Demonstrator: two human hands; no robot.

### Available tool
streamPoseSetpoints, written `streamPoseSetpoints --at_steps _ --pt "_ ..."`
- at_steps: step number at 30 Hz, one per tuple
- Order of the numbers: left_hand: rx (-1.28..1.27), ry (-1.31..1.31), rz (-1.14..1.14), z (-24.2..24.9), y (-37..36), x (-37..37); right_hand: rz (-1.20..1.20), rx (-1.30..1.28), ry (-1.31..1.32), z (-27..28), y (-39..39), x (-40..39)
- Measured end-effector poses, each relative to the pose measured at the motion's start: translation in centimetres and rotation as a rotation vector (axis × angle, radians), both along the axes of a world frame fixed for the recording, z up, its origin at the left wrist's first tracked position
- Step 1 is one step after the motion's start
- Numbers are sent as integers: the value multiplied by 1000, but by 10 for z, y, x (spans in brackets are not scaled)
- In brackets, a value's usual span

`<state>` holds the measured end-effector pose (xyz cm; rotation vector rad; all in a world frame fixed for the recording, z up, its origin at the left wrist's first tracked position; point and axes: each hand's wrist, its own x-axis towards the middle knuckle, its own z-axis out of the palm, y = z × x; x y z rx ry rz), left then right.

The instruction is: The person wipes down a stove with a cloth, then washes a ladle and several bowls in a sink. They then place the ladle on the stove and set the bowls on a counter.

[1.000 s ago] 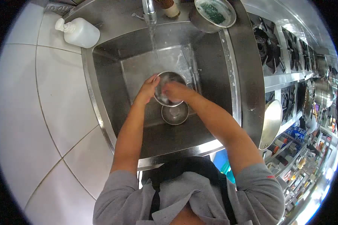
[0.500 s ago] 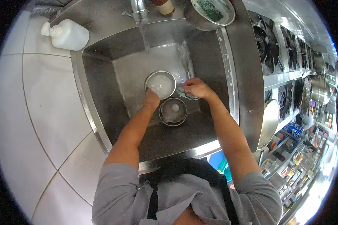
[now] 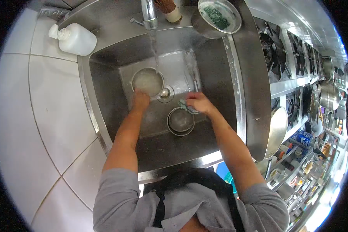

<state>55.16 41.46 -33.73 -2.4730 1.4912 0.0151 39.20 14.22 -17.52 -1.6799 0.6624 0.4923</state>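
Note:
My left hand [image 3: 141,99] is closed on the near rim of a round metal bowl [image 3: 147,82], which holds cloudy water and stands left of the drain [image 3: 165,93]. Water from the tap [image 3: 149,19] falls close to the bowl's far edge. In my right hand [image 3: 198,102] is a greenish scrubbing pad [image 3: 187,107], gripped by closed fingers. Just below the pad, smaller nested metal bowls [image 3: 181,120] sit on the sink floor. A whisk [image 3: 193,73] lies beyond my right hand, along the sink's right side.
The steel sink [image 3: 104,91] surrounds both hands. A white pump bottle [image 3: 78,39] stands at the back left on tiles. On the back rim are a brown-bristled brush [image 3: 173,14] and a metal pot [image 3: 208,28] with green scrubbing material in suds. Stove burners [image 3: 272,54] line the right.
My left hand has shifted the larger bowl left and away from me, uncovering the drain. My right hand still holds the pad, now closer to the nested bowls. The view has shifted slightly.

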Motion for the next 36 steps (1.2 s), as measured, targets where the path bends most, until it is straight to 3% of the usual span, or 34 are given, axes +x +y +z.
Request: streamPoseSetpoints --at_steps 2,4,6,9,12,16,18,21,25,27,33,36 --pt "-28 426 194 -9 -19 18 32 -41 9 -13 1 0" --pt "-86 598 505 36 -66 29 14 -54 65 -7 7 10" --pt "-203 675 635 87 -101 41 4 -26 25 -12 7 22" --pt "-323 847 676 97 -123 58 -45 -6 -54 5 6 44" --pt "-346 706 487 13 -120 73 -73 -11 -89 49 1 62" --pt "-237 805 325 47 -103 40 -172 48 -140 35 -6 57" --pt "-155 515 146 40 -92 22 -267 18 -120 32 -1 42" --pt "-122 385 35 39 -88 20 -241 6 -101 19 -1 21" --pt "-83 463 57 41 -96 26 -273 47 -36 11 3 7" --pt "83 442 71 40 -104 27 -318 76 -30 0 8 0" --pt "-17 467 156 25 -113 26 -285 20 -39 -6 13 -4" --pt "75 452 145 53 -116 26 -257 50 4 -8 10 -6"
